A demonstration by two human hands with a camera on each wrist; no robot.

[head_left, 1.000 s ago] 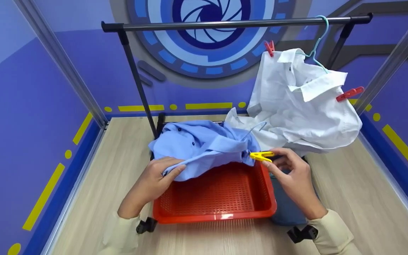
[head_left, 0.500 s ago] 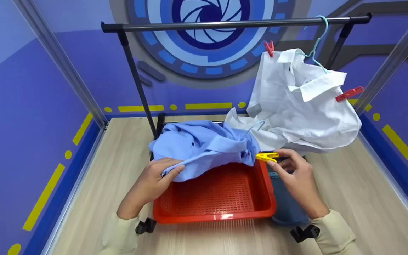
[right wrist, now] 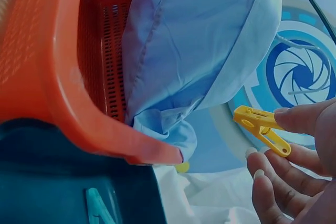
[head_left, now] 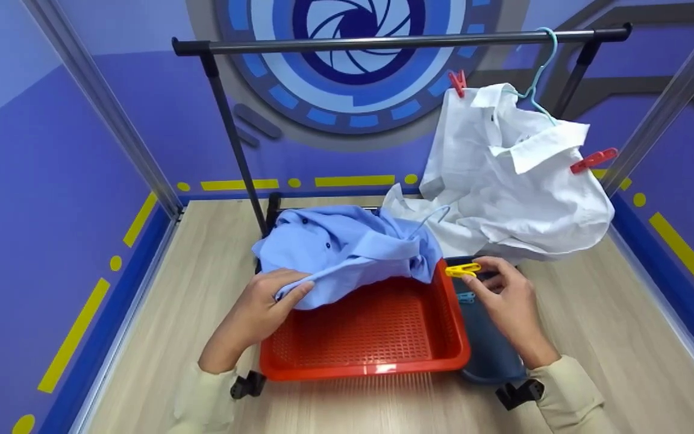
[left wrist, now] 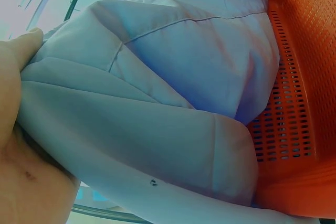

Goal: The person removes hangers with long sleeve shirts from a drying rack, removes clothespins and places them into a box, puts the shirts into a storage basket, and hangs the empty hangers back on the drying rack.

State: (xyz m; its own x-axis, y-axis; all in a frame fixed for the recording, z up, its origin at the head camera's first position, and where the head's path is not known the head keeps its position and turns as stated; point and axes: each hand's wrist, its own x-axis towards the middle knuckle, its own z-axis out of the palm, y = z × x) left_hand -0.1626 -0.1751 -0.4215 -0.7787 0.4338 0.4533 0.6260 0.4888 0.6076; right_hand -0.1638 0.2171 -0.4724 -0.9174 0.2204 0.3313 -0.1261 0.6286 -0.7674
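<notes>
A blue shirt (head_left: 347, 247) lies bunched over the back of the red basket (head_left: 377, 369), with a light blue hanger (head_left: 434, 218) poking out of it. My left hand (head_left: 268, 307) grips the shirt's edge, thumb on top of the fabric; the left wrist view shows the cloth (left wrist: 147, 129) stretching away from that hand. Between thumb and fingers, my right hand (head_left: 506, 298) pinches a yellow clothespin (head_left: 462, 270), just right of the basket's rim and apart from the shirt. In the right wrist view the clothespin (right wrist: 262, 128) points toward the shirt, clamped on nothing.
A dark blue tray (head_left: 491, 355) beside the basket holds a teal clothespin (head_left: 466, 297). On the black rack (head_left: 347, 42), a white shirt (head_left: 515, 175) hangs from a mint hanger (head_left: 540, 72), with red clothespins (head_left: 594, 160) at its shoulders.
My right hand has drawn the yellow clothespin to the right, away from the blue shirt's edge. The teal clothespin has come into view. My left hand stays in place on the shirt.
</notes>
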